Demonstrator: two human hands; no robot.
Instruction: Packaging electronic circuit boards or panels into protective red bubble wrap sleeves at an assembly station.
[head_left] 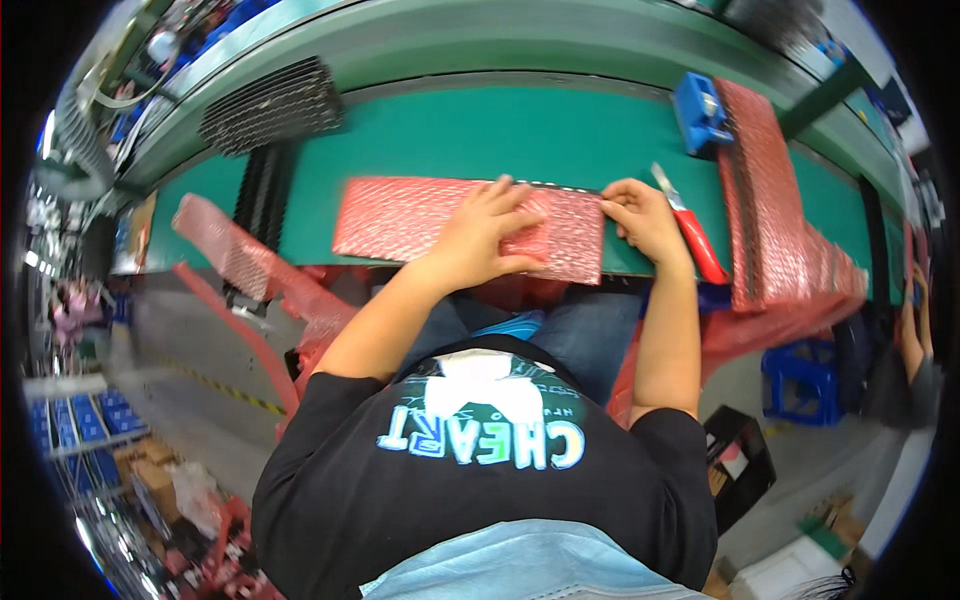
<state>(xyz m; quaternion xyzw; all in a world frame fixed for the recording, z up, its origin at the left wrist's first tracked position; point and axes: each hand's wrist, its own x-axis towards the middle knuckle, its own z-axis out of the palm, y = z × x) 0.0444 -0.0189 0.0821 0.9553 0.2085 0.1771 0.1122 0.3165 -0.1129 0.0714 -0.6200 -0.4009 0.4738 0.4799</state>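
A sheet of pink bubble wrap (385,218) lies folded flat along the near edge of the green bench. My left hand (480,236) rests on it, fingers spread, pressing down near its middle. At the sheet's upper right corner, my right hand (645,220) is closed in a pinch on the wrap's edge. A thin dark strip with light marks (565,187) shows along the far edge of the wrap; the rest of it is hidden. Just right of my right hand lies a knife with a red handle (702,245), its blade pointing away from me.
A blue tape dispenser (700,112) stands at the far right beside stacked pink bubble wrap (768,175). Black ribbed parts (275,105) and dark strips (258,205) lie on the left. Loose pink wrap (235,250) hangs over the near edge. A blue stool (800,385) stands below right.
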